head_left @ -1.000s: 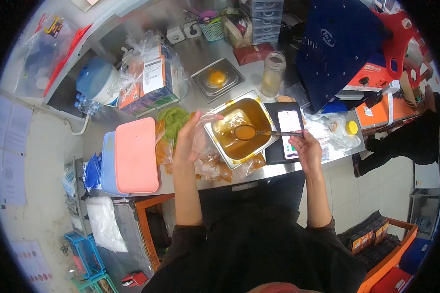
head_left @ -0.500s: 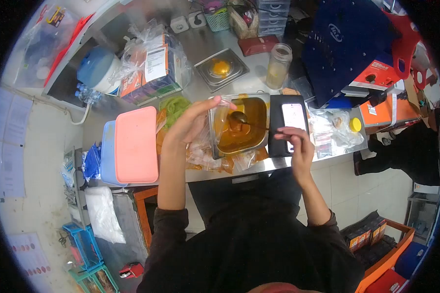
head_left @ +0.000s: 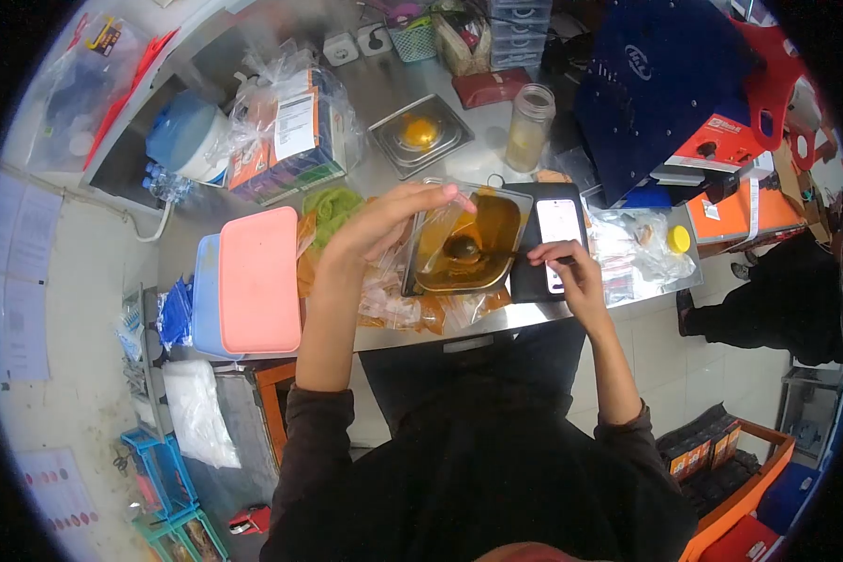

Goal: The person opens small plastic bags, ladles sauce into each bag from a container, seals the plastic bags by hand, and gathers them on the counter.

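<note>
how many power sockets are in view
2: one white socket at the back of the counter, another just right of it with a black plug in. More may be hidden by clutter.

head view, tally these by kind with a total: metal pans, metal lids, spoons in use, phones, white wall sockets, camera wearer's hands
Metal pan: 1
Metal lid: 1
Spoon: 1
Phone: 1
White wall sockets: 2
Hands: 2 (left hand, right hand)
Total: 8
</note>
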### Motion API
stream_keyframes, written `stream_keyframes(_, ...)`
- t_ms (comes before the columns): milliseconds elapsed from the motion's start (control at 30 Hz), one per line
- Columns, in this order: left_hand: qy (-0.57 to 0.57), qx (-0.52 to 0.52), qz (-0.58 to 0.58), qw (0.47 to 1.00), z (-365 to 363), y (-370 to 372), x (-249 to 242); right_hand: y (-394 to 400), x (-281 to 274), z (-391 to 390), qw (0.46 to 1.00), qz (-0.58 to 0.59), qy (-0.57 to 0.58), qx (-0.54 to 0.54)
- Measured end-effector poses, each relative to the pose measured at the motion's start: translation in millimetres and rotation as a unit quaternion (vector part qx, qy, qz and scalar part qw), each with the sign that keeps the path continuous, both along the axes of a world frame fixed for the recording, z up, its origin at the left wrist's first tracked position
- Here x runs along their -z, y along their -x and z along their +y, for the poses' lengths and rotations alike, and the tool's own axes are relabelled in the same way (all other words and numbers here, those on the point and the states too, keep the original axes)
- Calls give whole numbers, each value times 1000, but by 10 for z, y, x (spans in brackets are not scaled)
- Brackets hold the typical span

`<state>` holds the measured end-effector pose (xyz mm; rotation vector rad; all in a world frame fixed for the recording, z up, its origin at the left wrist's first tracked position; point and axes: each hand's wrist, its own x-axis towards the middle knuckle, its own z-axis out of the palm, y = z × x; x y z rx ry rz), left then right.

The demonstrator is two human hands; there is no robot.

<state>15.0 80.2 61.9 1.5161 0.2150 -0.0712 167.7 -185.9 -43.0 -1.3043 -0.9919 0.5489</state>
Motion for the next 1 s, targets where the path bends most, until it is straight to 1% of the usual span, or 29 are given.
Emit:
stream_keyframes(33, -6, 4, -3, 1000, -21, -17, -15, -8, -64, -34, 999, -30, 17, 33)
stream_keyframes(67, -11, 9, -6, 1000, -49, -33, -26, 12, -115, -38, 999, -29, 20, 34)
stream_keyframes(133, -21, 12, -8, 1000, -101, -59, -45, 79, -178, -8, 991, -83, -2, 106)
stream_keyframes(167, -35, 13, -10, 999, -120, -72, -53, 117, -180, -4, 987, -105, 16, 125)
stream_keyframes(267, -23, -4, -18, 1000, -174, -97, -10, 225, 14, -40, 979, -136, 27, 149)
stream_keyframes(333, -30, -16, -8, 999, -220, -110, -35, 357, 57, -55, 979, -121, 23, 160)
stream_keyframes(400, -33, -27, 5, 999, -275, -117, -43, 451, 140, -73, 972, -19, 33, 230)
stream_keyframes(433, -6, -38, 6, 999, -303, -127, -43, 463, 235, -37, 966, 70, 3, 250)
stream_keyframes(467, 21, -47, 6, 999, -326, -146, -43, 466, 314, -21, 965, 72, 3, 252)
stream_keyframes(500, 20, -43, 7, 999, -354, -164, -43, 463, 377, -13, 949, 185, -13, 255)
stream_keyframes(533, 9, -54, 8, 998, -383, -179, -49, 456, 416, -9, 920, 295, -30, 255)
stream_keyframes(600, -6, -61, 6, 998, -429, -212, -78, 439, 419, 8, 915, 311, -31, 254)
stream_keyframes(667, -37, -88, 17, 995, -464, -220, -106, 449, 379, 44, 891, 380, -20, 248)
stream_keyframes(700, -39, -86, 17, 995, -453, -222, -108, 451, 401, 65, 890, 381, -23, 249)
stream_keyframes(767, 23, -85, 41, 995, -422, -226, -75, 450, 467, 103, 869, 450, -25, 204)
stream_keyframes(900, 9, -85, 29, 996, -322, -195, -11, 490, 390, 184, 850, 496, -18, 176)
stream_keyframes(967, 42, -85, 44, 995, -241, -169, 13, 470, 369, 191, 842, 511, -23, 172)
stream_keyframes(1000, 41, -85, 43, 995, -197, -138, 13, 451, 350, 185, 842, 511, -24, 171)
